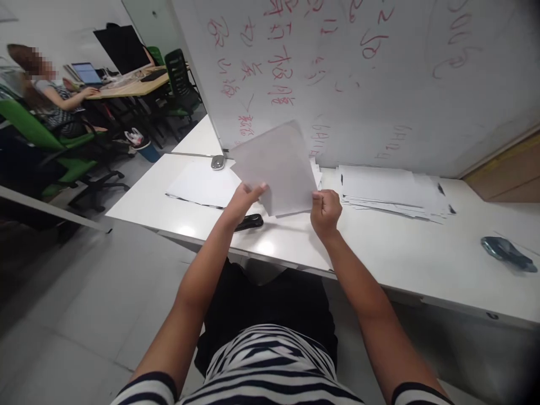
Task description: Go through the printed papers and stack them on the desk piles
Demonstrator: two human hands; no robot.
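Observation:
Between my two hands are sheets of paper, tilted above the white desk, their near face blank and greyish. My left hand is closed on the lower left edge, thumb on the near face. At the lower right corner, my right hand grips the paper with curled fingers. A black stapler lies on the desk below my left hand, partly covered by that forearm. To the left is a flat stack of white paper. A larger, uneven paper stack rests right of my right hand.
Behind the desk stands a whiteboard with red writing. A small grey rounded object sits by its lower left corner. At the far right lies a dark object, near a brown box. Another person sits at a computer desk.

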